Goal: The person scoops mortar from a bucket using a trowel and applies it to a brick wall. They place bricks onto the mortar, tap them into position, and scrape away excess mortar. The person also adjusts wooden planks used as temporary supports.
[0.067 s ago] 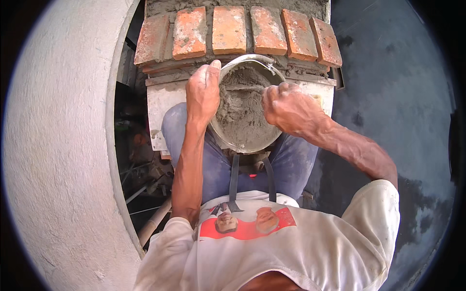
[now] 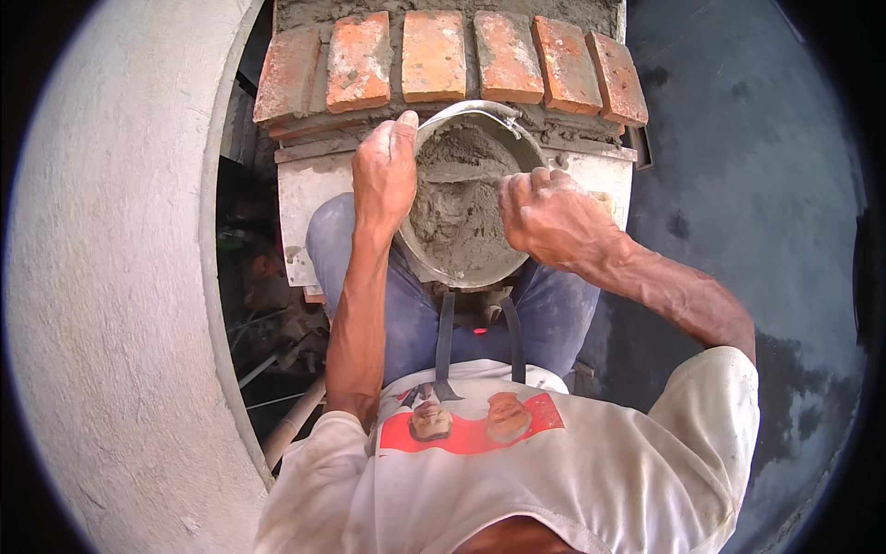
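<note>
A bucket (image 2: 538,153) of wet grey mortar (image 2: 461,226) is held between my knees, close in front of the brickwork. My left hand (image 2: 385,175) is closed over the bucket's left rim, thumb on top. Over the right side of the bucket, my right hand (image 2: 561,214) makes a fist round the handle of a trowel. The trowel's mortar-coated blade (image 2: 452,173) points left and lies partly sunk in the mortar. Its handle is hidden inside the fist.
Several red bricks (image 2: 434,55) stand in a curved row on mortar just beyond the bucket. A pale rough wall (image 2: 120,277) curves along the left, with a dark gap holding pipes (image 2: 295,423) beside it. A dark grey surface (image 2: 738,185) lies to the right.
My right hand has come slightly nearer to me, and the trowel blade has shifted a little in the mortar. The left hand keeps its hold on the rim.
</note>
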`<action>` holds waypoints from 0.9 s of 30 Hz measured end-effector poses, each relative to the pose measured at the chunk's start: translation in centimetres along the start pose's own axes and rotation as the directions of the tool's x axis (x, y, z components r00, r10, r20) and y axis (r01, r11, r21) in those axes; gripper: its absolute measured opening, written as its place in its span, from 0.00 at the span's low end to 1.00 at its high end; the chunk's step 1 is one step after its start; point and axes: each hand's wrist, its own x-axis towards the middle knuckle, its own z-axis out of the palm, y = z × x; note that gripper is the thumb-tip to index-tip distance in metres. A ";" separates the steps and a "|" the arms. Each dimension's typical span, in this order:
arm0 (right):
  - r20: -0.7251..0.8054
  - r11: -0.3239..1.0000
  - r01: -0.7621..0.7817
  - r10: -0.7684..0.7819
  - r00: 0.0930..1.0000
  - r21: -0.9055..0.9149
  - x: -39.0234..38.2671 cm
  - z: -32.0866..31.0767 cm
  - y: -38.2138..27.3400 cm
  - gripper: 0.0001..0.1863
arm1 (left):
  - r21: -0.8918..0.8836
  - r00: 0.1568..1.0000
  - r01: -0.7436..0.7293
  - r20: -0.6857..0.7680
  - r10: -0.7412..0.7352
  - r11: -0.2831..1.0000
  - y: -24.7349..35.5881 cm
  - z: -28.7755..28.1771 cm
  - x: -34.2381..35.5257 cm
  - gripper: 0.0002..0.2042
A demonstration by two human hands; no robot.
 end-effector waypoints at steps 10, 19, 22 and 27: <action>0.449 0.243 -0.555 0.377 0.810 0.796 -6.5 2.2 -4.0 0.18 | 0.000 0.977 0.181 -0.111 -0.180 0.983 0.9 -1.1 -3.3 0.26; 0.380 -0.028 -0.389 0.281 0.881 0.921 -3.4 3.3 -6.5 0.20 | -0.062 0.972 0.172 -0.154 -0.180 0.983 1.4 1.1 -4.2 0.27; 0.474 -0.193 -0.442 0.174 0.863 0.876 -3.6 2.3 -5.5 0.21 | -0.188 0.957 0.184 -0.191 -0.220 0.965 -0.9 0.3 -3.8 0.28; 0.535 -0.403 -0.472 0.056 0.843 0.785 -3.8 1.9 -3.8 0.24 | -0.304 0.905 0.308 -0.197 -0.376 0.901 -2.2 -1.6 -4.1 0.31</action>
